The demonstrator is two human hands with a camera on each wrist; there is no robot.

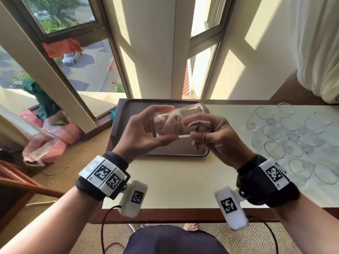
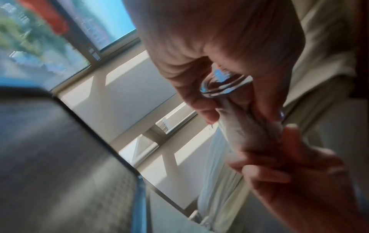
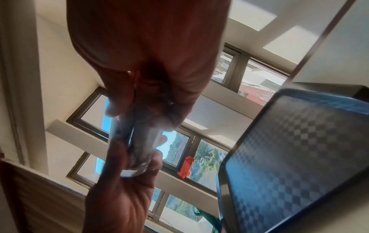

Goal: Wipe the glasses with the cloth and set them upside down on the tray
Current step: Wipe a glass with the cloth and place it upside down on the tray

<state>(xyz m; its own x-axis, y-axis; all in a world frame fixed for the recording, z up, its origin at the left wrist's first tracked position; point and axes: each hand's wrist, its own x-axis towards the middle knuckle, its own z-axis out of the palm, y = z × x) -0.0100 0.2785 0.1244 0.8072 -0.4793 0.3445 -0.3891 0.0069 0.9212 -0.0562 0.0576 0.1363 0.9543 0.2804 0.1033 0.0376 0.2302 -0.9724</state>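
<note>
My left hand [image 1: 146, 131] grips a clear glass [image 1: 168, 123] lying on its side above the dark tray [image 1: 124, 114], thumb below and fingers over the top. A pinkish cloth [image 1: 176, 123] is stuffed into the glass, and my right hand [image 1: 207, 132] pinches its bunched end at the glass's mouth. In the left wrist view the thick glass base [image 2: 223, 85] sits between my fingers with the cloth [image 2: 245, 132] beyond it. The right wrist view shows the glass [image 3: 135, 151] held between both hands beside the tray [image 3: 299, 157]. Nothing stands on the tray.
Several clear glasses [image 1: 293, 140] stand upright in a cluster on the right of the cream table [image 1: 174, 184]. Windows and a pillar rise just behind the tray. A white curtain [image 1: 319, 52] hangs at far right. Pink bags [image 1: 55, 140] lie on the floor at left.
</note>
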